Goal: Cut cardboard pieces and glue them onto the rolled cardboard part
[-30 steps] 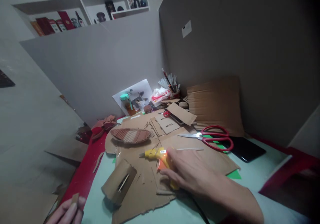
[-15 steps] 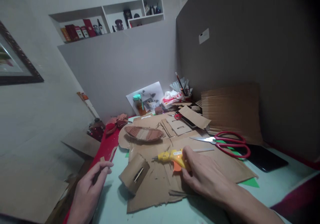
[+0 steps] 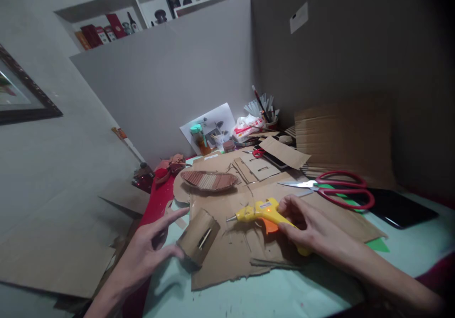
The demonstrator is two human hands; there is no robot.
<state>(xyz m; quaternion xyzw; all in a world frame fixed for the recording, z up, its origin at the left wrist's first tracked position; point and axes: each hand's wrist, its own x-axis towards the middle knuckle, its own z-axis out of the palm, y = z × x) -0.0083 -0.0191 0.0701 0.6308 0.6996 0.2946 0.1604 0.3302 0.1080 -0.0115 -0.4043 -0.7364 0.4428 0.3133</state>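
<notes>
My left hand is open, with thumb and index finger spread at the left side of a short brown cardboard tube. The thumb reaches the tube's lower edge; whether it presses on it I cannot tell. A slot in the tube's side shows pale pieces inside. In my right hand is the handle of a yellow hot glue gun with an orange trigger, held between thumb and fingers. Its nozzle points left, low over a cardboard sheet.
A boat-shaped corrugated cardboard piece lies behind the tube. Red-handled scissors and a black phone lie at the right. Farther back stand a bottle with a teal lid, a cup of sticks and an upright cardboard sheet.
My left hand has opened from a pinch and moved right to the tube. My right hand has shifted back on the glue gun, showing more of its handle. The camera view has tilted slightly.
</notes>
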